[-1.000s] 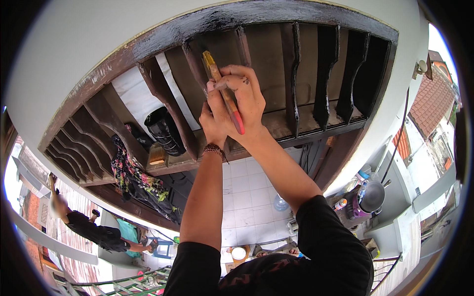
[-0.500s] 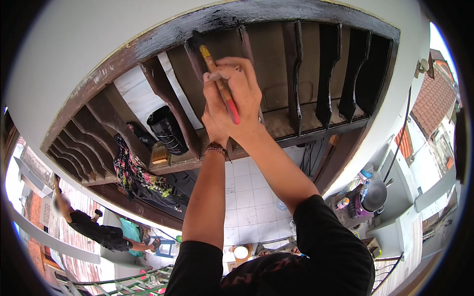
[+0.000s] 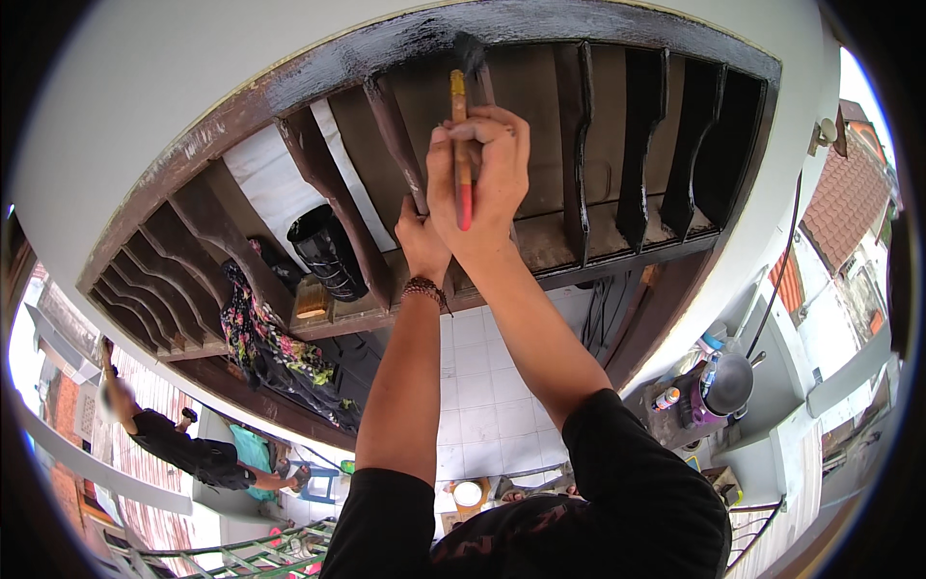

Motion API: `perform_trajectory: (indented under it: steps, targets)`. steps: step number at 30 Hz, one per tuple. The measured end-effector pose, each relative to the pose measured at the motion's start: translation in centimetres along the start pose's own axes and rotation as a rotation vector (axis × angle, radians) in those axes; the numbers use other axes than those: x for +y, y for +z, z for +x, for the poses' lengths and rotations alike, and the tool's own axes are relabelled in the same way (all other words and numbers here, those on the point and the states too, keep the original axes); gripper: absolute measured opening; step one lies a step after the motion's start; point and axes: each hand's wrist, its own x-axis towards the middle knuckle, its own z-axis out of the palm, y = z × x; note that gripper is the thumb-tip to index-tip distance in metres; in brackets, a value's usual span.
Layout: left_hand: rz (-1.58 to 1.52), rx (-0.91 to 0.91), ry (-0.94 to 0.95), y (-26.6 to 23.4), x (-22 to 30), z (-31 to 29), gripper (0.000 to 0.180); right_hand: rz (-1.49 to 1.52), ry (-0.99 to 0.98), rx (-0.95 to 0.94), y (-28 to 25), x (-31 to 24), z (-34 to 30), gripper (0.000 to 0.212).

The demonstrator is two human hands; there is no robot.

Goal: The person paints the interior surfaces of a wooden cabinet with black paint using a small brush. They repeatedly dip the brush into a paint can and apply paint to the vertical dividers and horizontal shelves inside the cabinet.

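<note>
My right hand (image 3: 487, 183) is closed around a paintbrush (image 3: 459, 116) with a wooden handle and red end. Its dark bristles, smeared by motion, touch the upper rail (image 3: 540, 24) of a brown wooden frame where a slat meets it. The rail's middle and right carry fresh black paint. Lower down, partly behind my right hand, my left hand (image 3: 424, 246) is closed at the lower part of a brown curved slat (image 3: 391, 121). Several slats on the right, such as this black slat (image 3: 637, 145), are painted; those on the left are brown.
On the frame's ledge stand a black-smeared paint pot (image 3: 328, 253) and a wide brush (image 3: 312, 297), with a floral cloth (image 3: 275, 338) hanging beside them. A person (image 3: 193, 449) stands at lower left. Below lie white floor tiles (image 3: 477, 386), and a pan (image 3: 730, 381) at right.
My right hand has carried the brush rightward along the rail, from one slat's top to the neighbouring one. My left hand stays about where it was.
</note>
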Motion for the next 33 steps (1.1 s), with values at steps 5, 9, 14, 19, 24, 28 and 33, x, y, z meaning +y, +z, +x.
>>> perform_trajectory:
  steps: [5,9,14,19,24,28,33]
  targets:
    - [-0.042,0.038,0.114,0.0,1.9,0.0,0.02,0.045,-0.074,0.05,0.0,-1.2,-0.3,0.023]
    - [-0.015,-0.003,0.058,0.0,-0.8,0.1,0.024,0.002,-0.015,0.012,0.0,-0.7,0.5,0.024]
    - [-0.071,-0.031,0.05,0.5,-0.4,0.0,0.027,0.13,0.042,0.142,0.0,-0.9,0.4,0.025]
    - [-0.575,0.023,-0.082,0.6,-3.2,1.7,0.025,0.148,0.064,0.053,0.0,-1.4,-0.1,0.023]
    - [-0.059,0.017,0.054,0.5,0.5,-0.1,0.022,0.213,0.176,0.051,-0.1,-0.1,0.2,0.023]
    - [-0.081,0.003,-0.038,0.0,0.2,-0.1,0.021,0.356,0.301,0.052,-0.5,-1.6,0.4,0.024]
    - [-0.094,-0.059,-0.093,0.1,-0.4,0.2,0.022,0.331,0.413,-0.037,0.6,-0.7,-0.1,0.022]
